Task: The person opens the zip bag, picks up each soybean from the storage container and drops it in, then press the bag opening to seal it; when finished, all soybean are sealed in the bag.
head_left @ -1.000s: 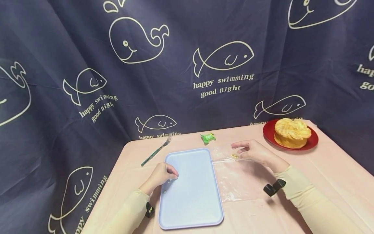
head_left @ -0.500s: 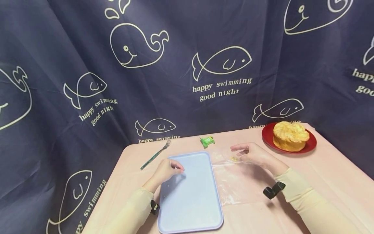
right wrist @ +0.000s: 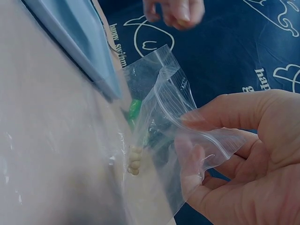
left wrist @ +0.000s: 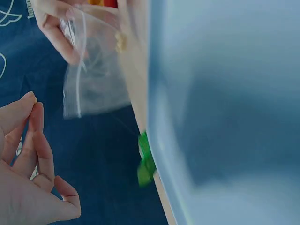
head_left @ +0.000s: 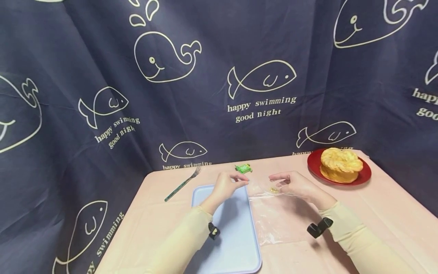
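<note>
My left hand (head_left: pixel 227 186) hovers over the far right corner of the pale blue tray (head_left: pixel 236 236). Its thumb and index fingertip pinch a tiny pale bead (left wrist: pixel 34 100), mostly covered by the fingers. To its right, my right hand (head_left: pixel 297 186) grips a clear zip bag (right wrist: pixel 161 117) near the zip, thumb on one side and fingers behind the film. The bag's mouth gapes somewhat near the thumb. Several pale yellowish beads (right wrist: pixel 135 161) lie clustered in the bag. The left hand is apart from the bag. My left forearm hides part of the tray.
Clear plastic (head_left: pixel 277 228) lies on the pink table right of the tray. A small green packet (head_left: pixel 244 168) sits behind the tray, a fork (head_left: pixel 183 185) to its left. At the back right, a red plate (head_left: pixel 315 167) bears a golden bread (head_left: pixel 340 165).
My left hand has lifted off the tray's left side and moved right and away from me, toward the bag, still pinching. The right hand has stayed nearly in place with the zip bag.
</note>
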`<state>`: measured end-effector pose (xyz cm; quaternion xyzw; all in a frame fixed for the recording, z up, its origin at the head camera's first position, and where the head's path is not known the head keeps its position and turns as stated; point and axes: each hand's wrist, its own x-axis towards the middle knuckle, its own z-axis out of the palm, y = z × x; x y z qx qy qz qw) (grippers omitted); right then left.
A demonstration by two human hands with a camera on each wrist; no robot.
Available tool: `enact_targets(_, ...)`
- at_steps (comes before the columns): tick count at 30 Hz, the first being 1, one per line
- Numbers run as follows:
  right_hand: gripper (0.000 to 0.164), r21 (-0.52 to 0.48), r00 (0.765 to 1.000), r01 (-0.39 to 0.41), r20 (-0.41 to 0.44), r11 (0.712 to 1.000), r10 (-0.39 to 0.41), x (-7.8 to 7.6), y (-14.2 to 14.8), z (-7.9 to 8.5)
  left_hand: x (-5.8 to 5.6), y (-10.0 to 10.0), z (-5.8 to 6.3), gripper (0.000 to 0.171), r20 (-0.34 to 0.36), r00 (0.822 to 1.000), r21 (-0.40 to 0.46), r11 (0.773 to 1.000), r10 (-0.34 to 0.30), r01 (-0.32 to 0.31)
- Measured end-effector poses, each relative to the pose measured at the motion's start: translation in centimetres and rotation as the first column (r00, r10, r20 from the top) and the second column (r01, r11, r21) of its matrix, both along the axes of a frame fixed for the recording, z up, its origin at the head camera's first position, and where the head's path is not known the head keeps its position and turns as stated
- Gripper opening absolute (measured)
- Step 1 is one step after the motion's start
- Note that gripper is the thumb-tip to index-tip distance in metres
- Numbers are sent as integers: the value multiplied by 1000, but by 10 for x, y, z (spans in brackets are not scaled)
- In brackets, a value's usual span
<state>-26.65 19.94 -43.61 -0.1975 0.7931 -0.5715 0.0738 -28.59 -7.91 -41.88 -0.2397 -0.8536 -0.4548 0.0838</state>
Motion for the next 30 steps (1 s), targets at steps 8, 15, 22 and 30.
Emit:
enact_targets(8,53,3,1000,-19,-24,1000,19,3,2,2,-6,49,3,4,-11,999,-82,996,-44,43)
enact_targets(15,55,-4,999,-18,-28,1000,18,5,5,5,-10,63,-3,8,6,998,-131,989,-63,63)
enact_targets(22,55,7,999,-23,-27,1000,23,4,5,7,-7,43,2,9,1,998,-97,993,-60,60)
enact_targets(30,53,17,1000,4,2,1000,-4,4,4,7,3,-2,6,10,60,997,-50,998,-38,41)
